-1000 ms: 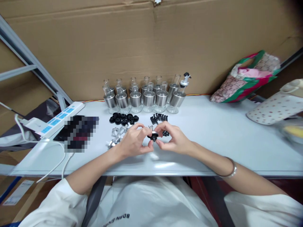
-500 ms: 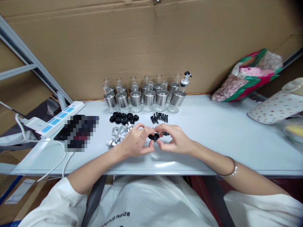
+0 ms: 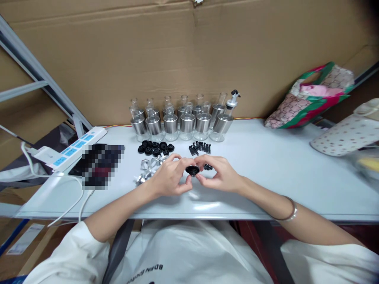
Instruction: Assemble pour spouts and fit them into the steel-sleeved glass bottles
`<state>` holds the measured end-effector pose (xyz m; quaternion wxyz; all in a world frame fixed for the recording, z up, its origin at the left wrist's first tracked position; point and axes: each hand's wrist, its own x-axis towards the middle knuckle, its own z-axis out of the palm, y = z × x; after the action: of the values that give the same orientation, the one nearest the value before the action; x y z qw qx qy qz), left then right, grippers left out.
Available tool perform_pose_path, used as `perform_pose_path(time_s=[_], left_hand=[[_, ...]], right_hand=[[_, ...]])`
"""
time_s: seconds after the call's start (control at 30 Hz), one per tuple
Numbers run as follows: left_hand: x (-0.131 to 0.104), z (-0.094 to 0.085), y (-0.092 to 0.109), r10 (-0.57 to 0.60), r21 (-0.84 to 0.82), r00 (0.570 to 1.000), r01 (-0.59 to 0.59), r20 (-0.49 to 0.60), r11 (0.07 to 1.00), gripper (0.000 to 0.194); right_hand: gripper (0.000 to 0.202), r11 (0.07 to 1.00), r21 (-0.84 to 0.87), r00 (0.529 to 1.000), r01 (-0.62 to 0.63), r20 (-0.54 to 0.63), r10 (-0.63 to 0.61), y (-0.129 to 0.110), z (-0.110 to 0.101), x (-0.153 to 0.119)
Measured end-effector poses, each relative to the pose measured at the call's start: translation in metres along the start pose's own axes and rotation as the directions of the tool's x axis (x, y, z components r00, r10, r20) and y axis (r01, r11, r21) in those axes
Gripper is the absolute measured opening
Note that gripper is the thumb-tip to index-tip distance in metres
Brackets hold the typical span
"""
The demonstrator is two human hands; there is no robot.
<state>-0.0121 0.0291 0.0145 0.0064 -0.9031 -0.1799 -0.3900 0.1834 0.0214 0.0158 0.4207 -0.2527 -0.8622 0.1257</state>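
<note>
Between my left hand (image 3: 174, 175) and my right hand (image 3: 217, 172) is a round, ribbed black stopper (image 3: 192, 170), gripped by the fingertips of both above the table. A thin silvery edge shows at its top; what lies behind it is hidden by my fingers. Silver metal pourer parts (image 3: 145, 164) lie just left of my left hand. Beyond them sits a cluster of black stoppers (image 3: 155, 148). Small black spout pieces (image 3: 200, 148) lie past my hands, and tiny black parts (image 3: 208, 167) are partly hidden behind my right hand.
Several glass bottles with steel sleeves (image 3: 187, 124) stand in rows at the back; one carries a pourer top (image 3: 233, 98). Left are a power strip (image 3: 77, 146) with white cables and a blurred-out dark object (image 3: 102, 165). A patterned bag (image 3: 308, 98) and a dotted white container (image 3: 346, 132) stand right.
The black stopper has tilted slightly between my fingertips, so more of its round face shows. Both hands stay in nearly the same place.
</note>
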Motion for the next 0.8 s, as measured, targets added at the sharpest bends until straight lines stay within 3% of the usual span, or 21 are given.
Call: perform_pose_path(time_s=[0.23, 0.5, 0.8], left_hand=[[0.0008, 0.0001, -0.0013, 0.055, 0.067, 0.998, -0.053, -0.032, 0.996, 0.036], [0.0023, -0.0014, -0.0009, -0.022, 0.091, 0.998, 0.027, -0.059, 0.995, 0.028], [0.0026, -0.0007, -0.0024, 0.015, 0.168, 0.996, -0.001, -0.083, 0.986, 0.029]], right_hand=[[0.023, 1.0, 0.003, 0.999, -0.02, -0.044, 0.02, -0.003, -0.0008, 0.0005], [0.021, 1.0, -0.012, 0.995, -0.024, -0.092, 0.023, -0.0028, -0.0002, 0.0], [0.021, 1.0, 0.024, 0.993, -0.012, -0.117, 0.015, -0.0023, -0.0013, 0.0023]])
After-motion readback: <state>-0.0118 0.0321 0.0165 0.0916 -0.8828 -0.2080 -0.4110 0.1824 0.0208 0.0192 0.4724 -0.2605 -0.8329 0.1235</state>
